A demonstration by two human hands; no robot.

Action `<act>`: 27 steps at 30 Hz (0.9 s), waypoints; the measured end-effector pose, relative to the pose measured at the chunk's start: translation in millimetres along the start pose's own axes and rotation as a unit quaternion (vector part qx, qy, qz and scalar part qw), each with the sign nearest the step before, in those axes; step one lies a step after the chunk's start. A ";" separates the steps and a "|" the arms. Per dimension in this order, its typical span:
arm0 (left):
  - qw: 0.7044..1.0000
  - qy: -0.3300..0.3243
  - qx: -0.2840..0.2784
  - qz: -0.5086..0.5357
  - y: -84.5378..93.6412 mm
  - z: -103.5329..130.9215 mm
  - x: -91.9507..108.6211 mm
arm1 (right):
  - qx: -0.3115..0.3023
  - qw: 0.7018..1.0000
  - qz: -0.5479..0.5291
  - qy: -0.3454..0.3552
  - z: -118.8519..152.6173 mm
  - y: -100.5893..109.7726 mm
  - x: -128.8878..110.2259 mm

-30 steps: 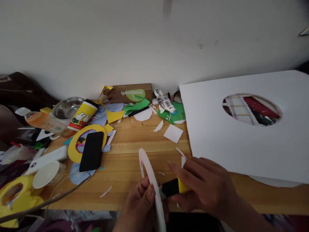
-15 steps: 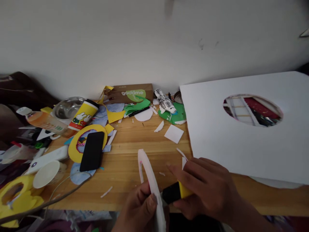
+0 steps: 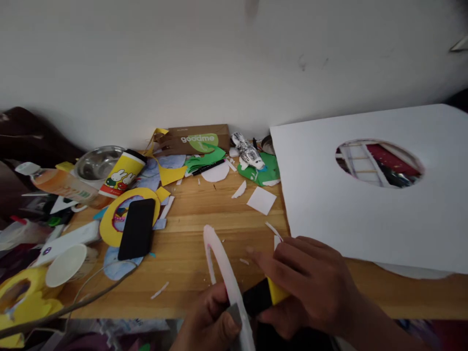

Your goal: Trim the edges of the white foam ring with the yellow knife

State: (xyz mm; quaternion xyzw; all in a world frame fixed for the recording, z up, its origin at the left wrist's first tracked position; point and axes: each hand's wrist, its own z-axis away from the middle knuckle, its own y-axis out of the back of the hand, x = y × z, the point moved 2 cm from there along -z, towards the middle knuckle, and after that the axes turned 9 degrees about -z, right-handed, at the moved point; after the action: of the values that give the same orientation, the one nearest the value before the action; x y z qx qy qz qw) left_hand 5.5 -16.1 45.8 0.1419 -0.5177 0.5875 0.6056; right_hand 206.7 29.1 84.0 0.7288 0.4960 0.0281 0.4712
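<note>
A white foam-like ring (image 3: 224,265) stands on edge in my left hand (image 3: 212,312), pinched between thumb and fingers near the table's front edge. My right hand (image 3: 307,282) is wrapped round a yellow and black utility knife (image 3: 259,296). Its dark front end meets the ring's outer side, and a grey blade-like tip (image 3: 235,313) shows by my left thumb. Below the thumb, the ring runs out of the picture. Thin white offcuts (image 3: 160,291) lie on the wood around the hands.
A large white board (image 3: 314,209) with an oval hole covers the right side. To the left are a phone (image 3: 138,229) on a yellow ring (image 3: 106,226), a paper cup (image 3: 68,265), a bottle (image 3: 62,184) and a cable (image 3: 102,293). A brown box (image 3: 175,141) stands against the wall.
The knife's front end has shifted slightly along the ring, and its grey tip now shows over my left thumb. Both hands keep their grip. The whole view has moved a little.
</note>
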 end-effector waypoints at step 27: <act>0.979 -0.010 0.001 0.202 -6.8 -10.4 -8.8 | 0.003 1.000 -0.010 -0.006 -2.9 -3.3 0.4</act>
State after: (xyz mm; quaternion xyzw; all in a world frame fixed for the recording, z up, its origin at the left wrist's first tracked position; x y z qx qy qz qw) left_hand 18.1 -14.8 37.3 0.0411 -0.5413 0.6966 0.4692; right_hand 203.0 31.5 83.0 0.7252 0.5009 0.0177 0.4721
